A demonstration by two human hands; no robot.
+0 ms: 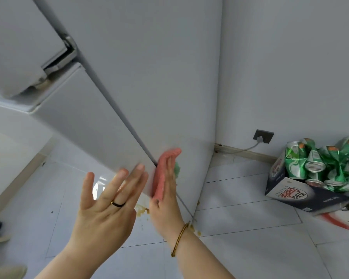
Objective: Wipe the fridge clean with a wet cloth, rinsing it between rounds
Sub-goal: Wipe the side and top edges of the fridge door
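In the head view, the right hand has straight fingers and presses the pink cloth against the side panel of the fridge. It sits just right of the front corner edge, which runs diagonally up and away between both hands. The left hand hovers spread and empty beside the door's lower corner. The right hand is nearer, so the next stroke probably follows that edge upward.

A single wide-angle camera sits on the person's head, facing forward and steeply down, tilted so the fridge leans across the frame. It is close: the left grip and right grip fill the lower middle. Beyond the right grip, the wall and floor spread out to the edges.
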